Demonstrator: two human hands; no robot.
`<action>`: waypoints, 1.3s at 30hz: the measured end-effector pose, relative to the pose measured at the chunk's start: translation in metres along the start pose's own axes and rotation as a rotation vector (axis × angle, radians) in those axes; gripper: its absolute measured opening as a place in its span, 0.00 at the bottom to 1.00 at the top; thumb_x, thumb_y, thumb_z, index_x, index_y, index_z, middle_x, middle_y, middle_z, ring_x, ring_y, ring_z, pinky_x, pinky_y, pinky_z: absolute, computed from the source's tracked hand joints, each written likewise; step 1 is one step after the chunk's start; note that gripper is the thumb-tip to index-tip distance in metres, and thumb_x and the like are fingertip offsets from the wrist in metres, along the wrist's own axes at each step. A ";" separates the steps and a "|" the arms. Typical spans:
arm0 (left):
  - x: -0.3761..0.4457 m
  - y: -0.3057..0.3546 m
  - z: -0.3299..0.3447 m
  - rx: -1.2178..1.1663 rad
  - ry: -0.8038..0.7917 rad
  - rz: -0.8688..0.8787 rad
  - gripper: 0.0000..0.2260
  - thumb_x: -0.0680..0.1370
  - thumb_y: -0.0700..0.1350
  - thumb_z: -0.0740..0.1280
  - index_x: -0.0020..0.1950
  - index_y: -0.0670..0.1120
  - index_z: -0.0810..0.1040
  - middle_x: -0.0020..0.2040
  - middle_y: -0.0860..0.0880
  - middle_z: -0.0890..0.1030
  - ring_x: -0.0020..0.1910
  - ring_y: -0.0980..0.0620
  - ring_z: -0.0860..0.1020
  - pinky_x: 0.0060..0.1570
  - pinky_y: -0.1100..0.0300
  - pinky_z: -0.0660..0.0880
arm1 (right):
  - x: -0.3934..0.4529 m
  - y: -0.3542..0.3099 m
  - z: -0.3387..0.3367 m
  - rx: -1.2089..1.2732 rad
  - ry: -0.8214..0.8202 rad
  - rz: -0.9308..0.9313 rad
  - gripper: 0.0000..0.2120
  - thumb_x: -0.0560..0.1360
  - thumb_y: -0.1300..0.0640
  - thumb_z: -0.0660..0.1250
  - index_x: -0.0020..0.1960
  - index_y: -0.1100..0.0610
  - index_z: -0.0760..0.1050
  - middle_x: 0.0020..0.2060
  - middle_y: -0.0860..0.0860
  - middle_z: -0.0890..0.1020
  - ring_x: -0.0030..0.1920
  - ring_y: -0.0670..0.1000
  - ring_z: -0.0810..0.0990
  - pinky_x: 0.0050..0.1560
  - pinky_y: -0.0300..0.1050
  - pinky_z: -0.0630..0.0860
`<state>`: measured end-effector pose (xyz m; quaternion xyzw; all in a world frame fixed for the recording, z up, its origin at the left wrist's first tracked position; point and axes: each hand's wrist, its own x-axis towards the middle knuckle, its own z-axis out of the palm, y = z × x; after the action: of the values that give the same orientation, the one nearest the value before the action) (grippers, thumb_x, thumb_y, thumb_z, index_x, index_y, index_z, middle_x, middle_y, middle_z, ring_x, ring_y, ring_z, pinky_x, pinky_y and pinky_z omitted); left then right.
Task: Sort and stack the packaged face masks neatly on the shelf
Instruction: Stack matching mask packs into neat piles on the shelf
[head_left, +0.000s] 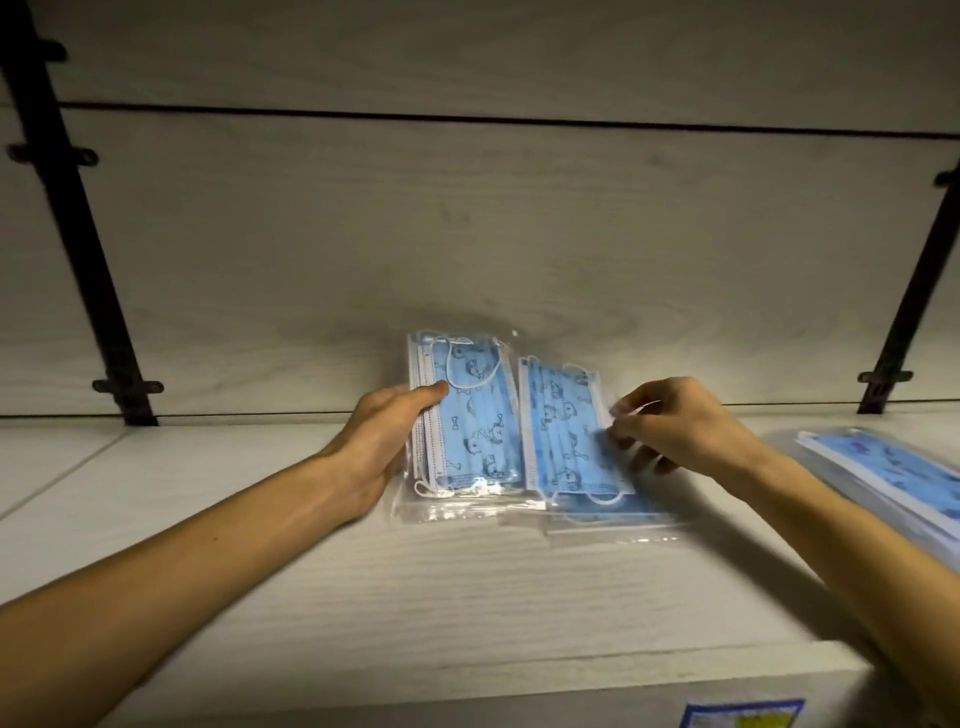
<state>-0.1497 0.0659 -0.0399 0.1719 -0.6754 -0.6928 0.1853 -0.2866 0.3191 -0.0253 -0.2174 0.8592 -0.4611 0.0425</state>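
Fingers of the left hand curl round the left edge of the left mask pack, thumb lying on its top face, the other fingers hidden beneath. That pack is a clear, glossy plastic sleeve holding flat rectangular blue masks printed with small cartoon figures and bones, with white pleated edges and white ear loops; its near end rests on the shelf and it leans toward the back panel. Just beside it, edges touching or overlapping, lies the right mask pack of the same make, on top of further crinkled sleeves. The right hand pinches the right edge of this pack between thumb and bent fingertips. Well to the right, a third mask pack lies flat and blurred at the frame edge. Shelf and back panel are pale matt wood-grain board. Black metal bracket rails stand at both sides. A blue-bordered label sits on the shelf's front lip.
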 end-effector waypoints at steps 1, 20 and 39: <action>0.000 0.000 0.000 0.019 0.041 0.032 0.16 0.80 0.49 0.69 0.62 0.40 0.79 0.52 0.45 0.86 0.52 0.46 0.85 0.60 0.48 0.78 | 0.001 0.003 -0.004 -0.071 0.035 0.003 0.01 0.74 0.60 0.71 0.45 0.56 0.80 0.30 0.50 0.85 0.28 0.51 0.84 0.26 0.41 0.76; -0.017 0.025 0.005 -0.090 -0.053 0.329 0.10 0.75 0.42 0.73 0.55 0.42 0.83 0.50 0.44 0.87 0.49 0.47 0.86 0.41 0.60 0.82 | -0.016 -0.022 0.038 0.277 -0.261 -0.391 0.04 0.76 0.54 0.73 0.48 0.53 0.85 0.43 0.52 0.87 0.42 0.49 0.86 0.41 0.40 0.81; -0.017 0.034 0.011 -0.280 0.010 0.093 0.15 0.78 0.39 0.66 0.63 0.34 0.78 0.53 0.38 0.84 0.50 0.43 0.83 0.50 0.49 0.82 | -0.016 -0.023 0.007 0.863 0.048 -0.130 0.05 0.78 0.65 0.69 0.53 0.64 0.81 0.43 0.60 0.85 0.37 0.55 0.85 0.37 0.44 0.82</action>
<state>-0.1391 0.0835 -0.0055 0.1163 -0.5787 -0.7699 0.2428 -0.2622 0.3090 -0.0124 -0.2227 0.5731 -0.7845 0.0804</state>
